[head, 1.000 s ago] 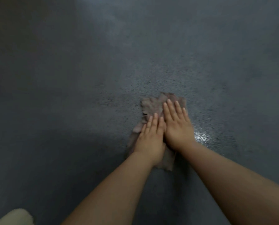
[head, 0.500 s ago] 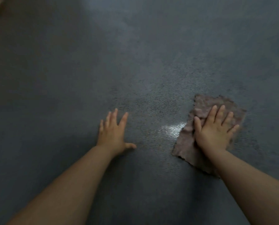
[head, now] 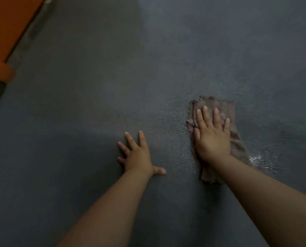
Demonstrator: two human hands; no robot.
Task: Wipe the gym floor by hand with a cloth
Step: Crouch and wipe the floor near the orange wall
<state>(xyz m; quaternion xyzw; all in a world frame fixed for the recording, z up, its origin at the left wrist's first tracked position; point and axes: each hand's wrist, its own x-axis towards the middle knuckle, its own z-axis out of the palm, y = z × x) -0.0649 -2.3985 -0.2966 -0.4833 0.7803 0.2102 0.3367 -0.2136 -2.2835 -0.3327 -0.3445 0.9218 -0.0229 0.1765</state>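
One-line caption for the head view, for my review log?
Right hand presses cloth flat on grey floor; left hand braces beside it.

The cloth (head: 227,111) lies flat on the floor (head: 113,77), right of centre, with the right hand (head: 212,138) on top of it. The left hand (head: 138,155) rests on the floor to its left, apart from the cloth. A wall (head: 8,24) stands far left.

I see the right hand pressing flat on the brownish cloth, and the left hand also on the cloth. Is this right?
Not quite. In the head view the right hand does press flat on the brownish cloth, but the left hand rests spread on the bare dark grey floor, apart from the cloth.
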